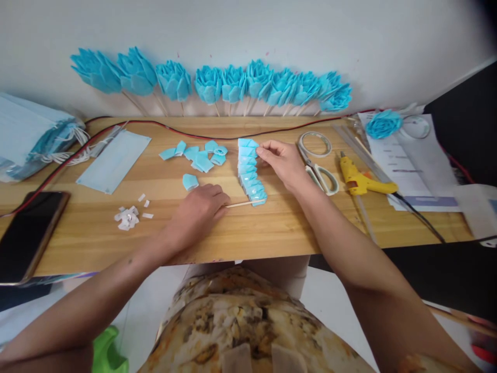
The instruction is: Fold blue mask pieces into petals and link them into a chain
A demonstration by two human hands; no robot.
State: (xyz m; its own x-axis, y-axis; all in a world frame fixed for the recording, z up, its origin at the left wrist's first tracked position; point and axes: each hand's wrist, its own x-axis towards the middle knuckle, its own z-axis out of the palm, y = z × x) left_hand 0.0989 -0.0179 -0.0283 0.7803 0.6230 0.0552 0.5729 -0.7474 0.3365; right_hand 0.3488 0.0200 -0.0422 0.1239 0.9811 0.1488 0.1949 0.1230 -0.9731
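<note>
My left hand (207, 204) is closed around a thin wooden stick (243, 203). The stick's far end lies across the near end of a strip of overlapping blue petals (248, 171). At the strip's far end, my right hand (277, 158) has thumb and fingers pinched at its right edge. Left of the strip lie several loose blue petals (202, 160), and a single petal (190, 181) sits just beyond my left hand. Whether my right fingers grip the strip firmly is hard to see.
Finished blue flowers on sticks (229, 83) lean along the wall. Scissors (318, 173), a tape roll (315, 144) and a yellow glue gun (361, 178) lie right. Left are a face mask (114, 160), white scraps (128, 217) and a phone (29, 233). A red-black cable (186, 129) crosses behind.
</note>
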